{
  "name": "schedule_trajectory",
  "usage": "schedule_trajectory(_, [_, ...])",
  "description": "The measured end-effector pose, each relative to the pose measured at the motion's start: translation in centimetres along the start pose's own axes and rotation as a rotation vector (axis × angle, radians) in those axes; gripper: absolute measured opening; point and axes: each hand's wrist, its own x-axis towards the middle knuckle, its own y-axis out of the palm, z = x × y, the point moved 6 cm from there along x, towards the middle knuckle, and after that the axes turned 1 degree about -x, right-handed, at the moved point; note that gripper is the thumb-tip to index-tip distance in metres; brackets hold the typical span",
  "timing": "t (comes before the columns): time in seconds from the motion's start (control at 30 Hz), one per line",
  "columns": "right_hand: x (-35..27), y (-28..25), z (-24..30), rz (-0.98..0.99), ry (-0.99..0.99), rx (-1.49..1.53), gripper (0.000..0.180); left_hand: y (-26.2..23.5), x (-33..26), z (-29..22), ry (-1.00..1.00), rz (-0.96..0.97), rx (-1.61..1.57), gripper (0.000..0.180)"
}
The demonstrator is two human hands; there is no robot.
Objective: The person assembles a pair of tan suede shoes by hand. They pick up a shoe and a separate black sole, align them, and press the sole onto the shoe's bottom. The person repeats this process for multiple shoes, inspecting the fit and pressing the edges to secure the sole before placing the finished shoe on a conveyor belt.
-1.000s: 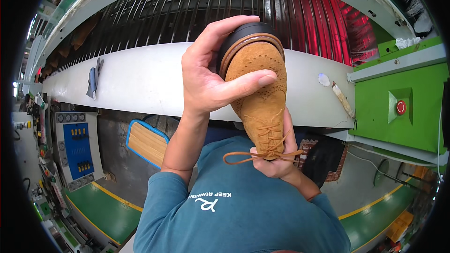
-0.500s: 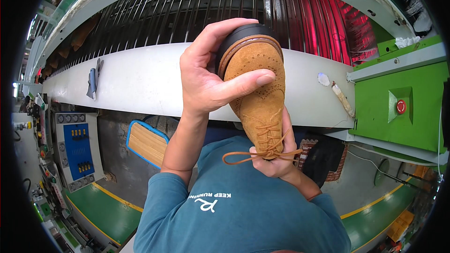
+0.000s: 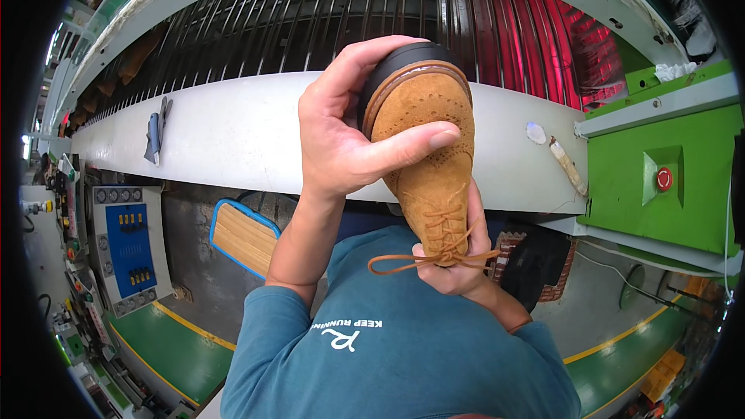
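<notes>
Over the near edge of the white worktop (image 3: 233, 132), a tan suede shoe (image 3: 434, 167) is held up, toe outward. The left hand (image 3: 341, 136) grasps its toe end, thumb across the upper; the right hand (image 3: 458, 279) grips the heel end near the tied laces (image 3: 445, 234).

Tan suede shoe (image 3: 436, 186), gripped at the forepart by my left hand (image 3: 345, 140) and at the laced end by my right hand (image 3: 454, 278). Toe directed away from me, upper facing my view. Note the perforated toe, brown welt (image 3: 419, 71), black sole (image 3: 423, 52) and threaded tan laces (image 3: 446, 231), trailing sideways.
</notes>
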Motion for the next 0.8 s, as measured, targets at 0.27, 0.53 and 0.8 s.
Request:
schedule_trajectory(0.27, [-0.1,0.0,0.4,-0.01,0.029,0.019,0.117,0.3,0.1,-0.6,0.017,0.042,0.021,0.073])
schedule_trajectory(0.53, [0.1,-0.3,0.8,-0.038,0.063,0.16,0.11,1.0,0.6,-0.8,-0.021,0.034,-0.011,0.07])
schedule_trajectory(0.8, [-1.6,-5.8,-2.1,-0.175,0.13,0.417,0.091,1.3,-3.4,1.9,-0.224,0.036,-0.152,0.065])
